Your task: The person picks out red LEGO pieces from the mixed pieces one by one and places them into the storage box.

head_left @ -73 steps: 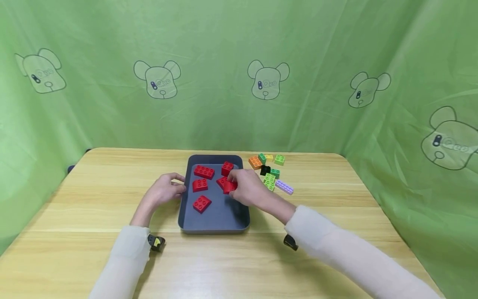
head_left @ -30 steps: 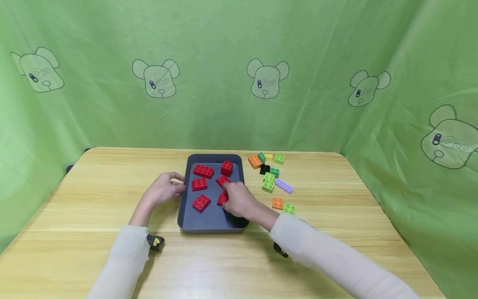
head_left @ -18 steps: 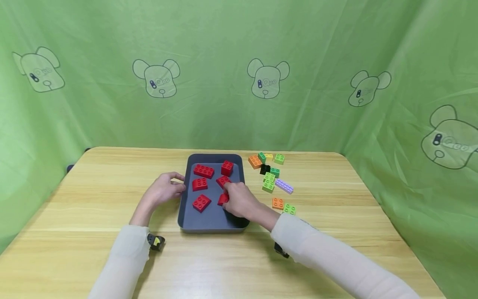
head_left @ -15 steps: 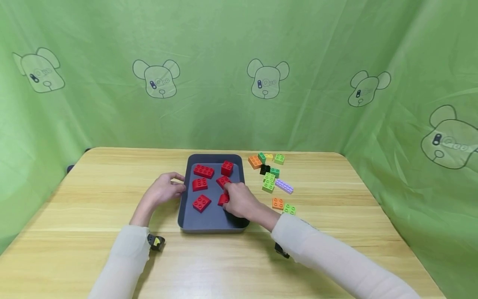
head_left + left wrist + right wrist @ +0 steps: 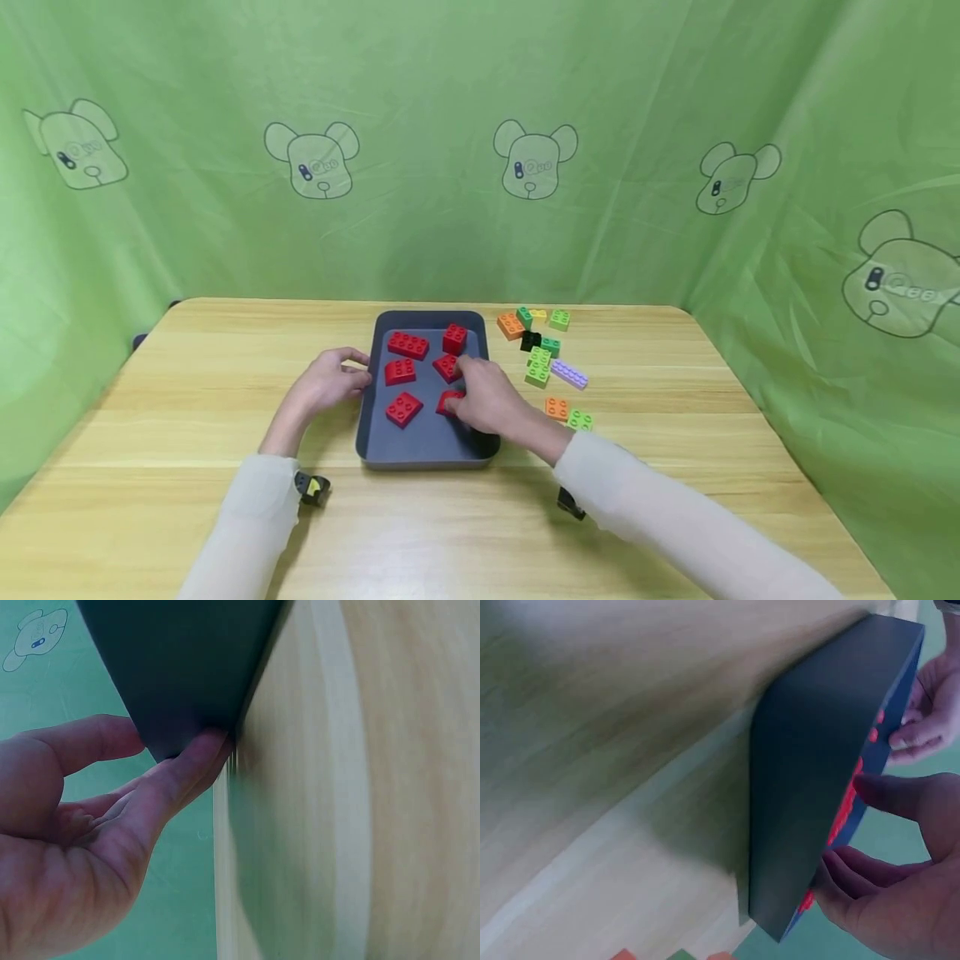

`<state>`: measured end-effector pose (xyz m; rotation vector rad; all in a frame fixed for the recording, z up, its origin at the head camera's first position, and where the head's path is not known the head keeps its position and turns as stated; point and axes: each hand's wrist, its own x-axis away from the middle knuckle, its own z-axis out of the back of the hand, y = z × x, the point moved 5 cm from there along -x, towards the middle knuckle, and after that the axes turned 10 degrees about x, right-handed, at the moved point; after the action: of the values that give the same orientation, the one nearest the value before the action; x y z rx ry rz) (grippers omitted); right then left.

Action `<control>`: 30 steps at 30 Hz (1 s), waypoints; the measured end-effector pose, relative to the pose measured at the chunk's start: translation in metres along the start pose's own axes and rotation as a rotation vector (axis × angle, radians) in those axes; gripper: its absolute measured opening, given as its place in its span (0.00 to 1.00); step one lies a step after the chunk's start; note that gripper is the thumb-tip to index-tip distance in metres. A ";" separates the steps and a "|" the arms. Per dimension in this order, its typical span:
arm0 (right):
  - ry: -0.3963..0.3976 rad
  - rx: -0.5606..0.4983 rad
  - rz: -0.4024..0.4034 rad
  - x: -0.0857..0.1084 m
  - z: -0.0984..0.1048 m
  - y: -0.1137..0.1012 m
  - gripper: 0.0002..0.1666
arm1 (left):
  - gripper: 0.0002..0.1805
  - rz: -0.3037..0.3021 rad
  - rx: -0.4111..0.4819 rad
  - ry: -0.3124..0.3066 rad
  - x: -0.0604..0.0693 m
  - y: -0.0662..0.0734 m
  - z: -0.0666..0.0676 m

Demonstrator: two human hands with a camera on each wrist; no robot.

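Observation:
A dark grey tray [image 5: 427, 457] holds several red toy bricks, studded on top. My left hand [image 5: 327, 382] is at the tray's left side; in the left wrist view its fingertips [image 5: 206, 746] touch the tray's outer wall. Over the tray's right part, my right hand [image 5: 487, 397] has thumb and fingers apart around a curved red brick [image 5: 448, 402], which rests on the tray floor partly covered by the thumb. Just beyond lies another red brick [image 5: 446, 367], close to the fingertips. In the right wrist view, the tray wall [image 5: 817, 742] hides most of the bricks.
Right of the tray lie loose bricks: orange [image 5: 511, 325], black [image 5: 530, 340], lime green [image 5: 537, 367], dark green [image 5: 551, 347] and a long purple one [image 5: 569, 373]. Another orange brick [image 5: 557, 407] is near my right wrist. A green curtain [image 5: 427, 242] stands behind the table.
My right hand moved the curved red brick nearer to me in the tray, then loosened its fingers from it. The left hand stayed at the tray's side.

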<state>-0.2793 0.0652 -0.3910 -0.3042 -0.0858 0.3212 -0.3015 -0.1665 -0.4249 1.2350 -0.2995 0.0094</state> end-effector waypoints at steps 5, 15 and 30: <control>0.127 -0.093 -0.055 0.002 0.012 0.012 0.27 | 0.22 -0.002 -0.004 0.003 0.001 0.001 0.000; 0.078 -0.229 -0.253 0.008 0.002 0.038 0.32 | 0.23 0.000 0.000 0.001 0.002 0.002 -0.001; 0.001 -0.447 -0.323 0.002 -0.013 0.060 0.29 | 0.23 -0.006 -0.004 0.012 0.002 0.001 -0.001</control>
<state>-0.2934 0.1163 -0.4218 -0.7238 -0.2040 -0.0234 -0.2998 -0.1658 -0.4239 1.2316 -0.2857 0.0110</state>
